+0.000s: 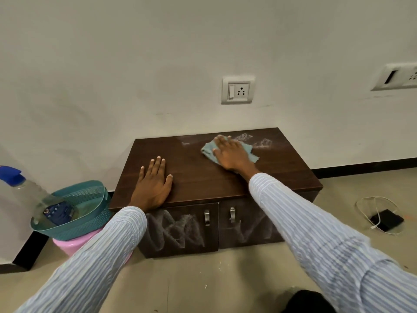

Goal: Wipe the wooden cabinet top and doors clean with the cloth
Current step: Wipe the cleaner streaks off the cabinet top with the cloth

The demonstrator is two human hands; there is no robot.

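A low dark wooden cabinet stands against the wall. My right hand presses flat on a light blue cloth at the back right of the top. White powdery marks lie just right of the cloth. My left hand rests flat, fingers apart, on the front left of the top and holds nothing. Both doors below carry white smears; the right door is partly hidden by my right sleeve. Two metal handles sit at the doors' inner edges.
A teal basket on a pink stool stands left of the cabinet, a clear spray bottle with blue cap lying over it. A dark device with white cable lies on the floor at right. Wall sockets are above.
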